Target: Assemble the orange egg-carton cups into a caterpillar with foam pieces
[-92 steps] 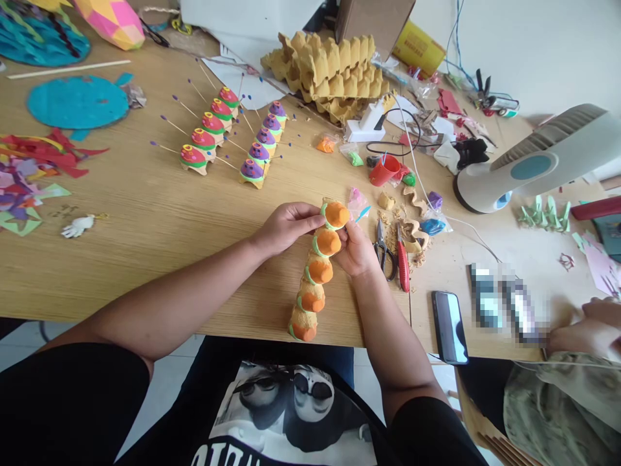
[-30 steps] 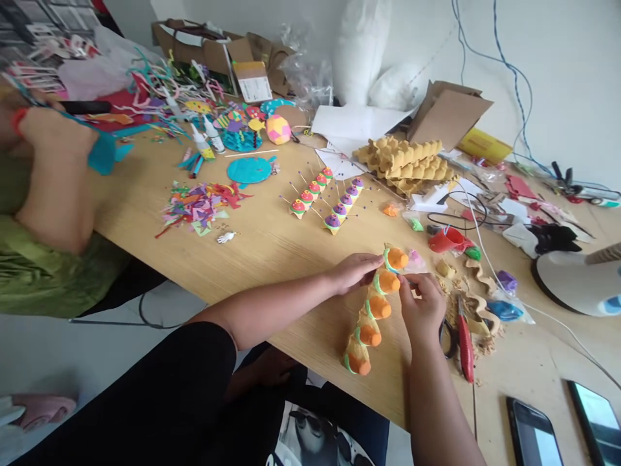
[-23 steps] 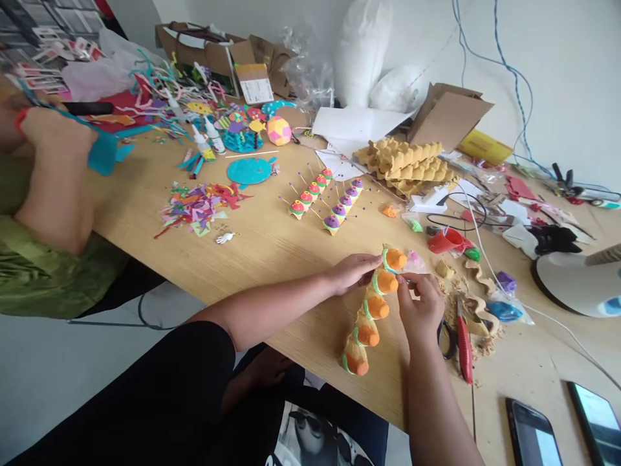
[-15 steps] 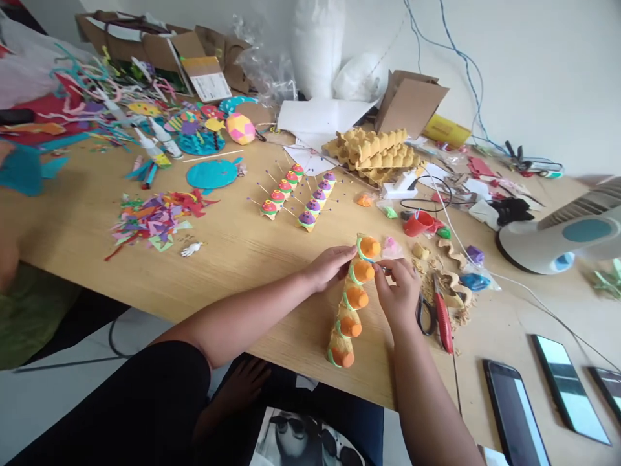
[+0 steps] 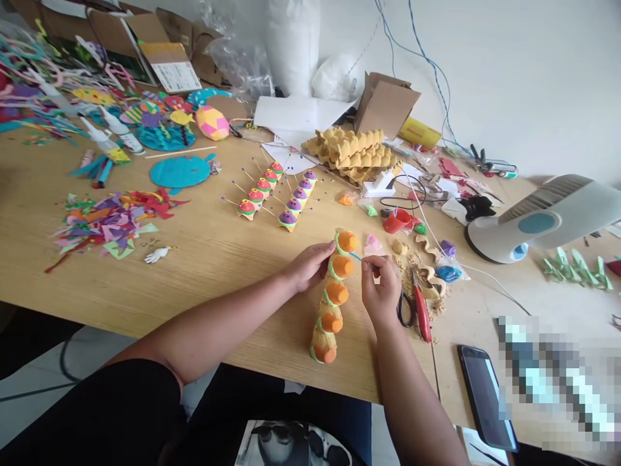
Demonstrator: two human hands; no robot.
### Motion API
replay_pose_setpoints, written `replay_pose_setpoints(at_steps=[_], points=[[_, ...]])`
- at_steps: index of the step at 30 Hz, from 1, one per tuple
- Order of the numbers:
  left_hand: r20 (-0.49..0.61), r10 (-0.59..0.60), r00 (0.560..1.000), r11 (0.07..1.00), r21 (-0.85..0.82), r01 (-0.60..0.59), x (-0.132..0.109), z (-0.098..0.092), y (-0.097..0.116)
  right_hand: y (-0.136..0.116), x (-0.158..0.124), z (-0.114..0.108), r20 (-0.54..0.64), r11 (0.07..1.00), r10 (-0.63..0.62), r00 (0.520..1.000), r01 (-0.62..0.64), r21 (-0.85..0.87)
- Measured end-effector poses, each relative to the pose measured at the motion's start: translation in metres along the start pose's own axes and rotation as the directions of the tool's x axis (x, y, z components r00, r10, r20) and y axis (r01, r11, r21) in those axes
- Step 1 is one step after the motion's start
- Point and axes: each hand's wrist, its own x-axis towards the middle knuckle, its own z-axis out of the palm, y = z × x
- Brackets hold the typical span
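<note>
A strip cut from an egg carton (image 5: pixel 327 321), its several cups topped with orange clay and edged in light green, is gripped near its far end by my left hand (image 5: pixel 313 266). My right hand (image 5: pixel 381 285) pinches a thin blue tool (image 5: pixel 356 257), its tip close to the second cup from the far end; whether it touches cannot be made out. Two finished-looking strips stand beyond: one with red tops (image 5: pixel 255 194), one with purple tops (image 5: pixel 297 202), both with small pins sticking out.
Scissors (image 5: pixel 406 309) and a red-handled cutter (image 5: pixel 422 310) lie right of my right hand. Paper scraps (image 5: pixel 114 220) are heaped at left. Yellow egg trays (image 5: pixel 349 152), a red cup (image 5: pixel 396 221), a white fan (image 5: pixel 538 220) and a phone (image 5: pixel 485 395) stand or lie around.
My right hand has drawn slightly away from the strip, showing more of the blue tool. The view has swung to the right; my left hand keeps its hold.
</note>
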Motion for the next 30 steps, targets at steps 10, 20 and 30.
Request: replay_pose_setpoints(at_steps=[10,20,30], points=[[-0.019,-0.003,1.0,0.999,0.05,0.004,0.005,-0.007,0.0,-0.034,0.013,-0.023,-0.217,0.929,0.306,0.927,-0.242,0.278],[-0.042,-0.027,0.999,0.999,0.02,0.028,0.004,-0.003,-0.002,0.004,-0.001,-0.026,-0.008,0.995,-0.035,0.999,0.034,-0.089],[-0.026,-0.048,0.999,0.997,0.062,0.05,0.002,-0.005,-0.007,0.029,-0.015,-0.022,0.147,0.939,-0.242,0.959,0.27,-0.213]])
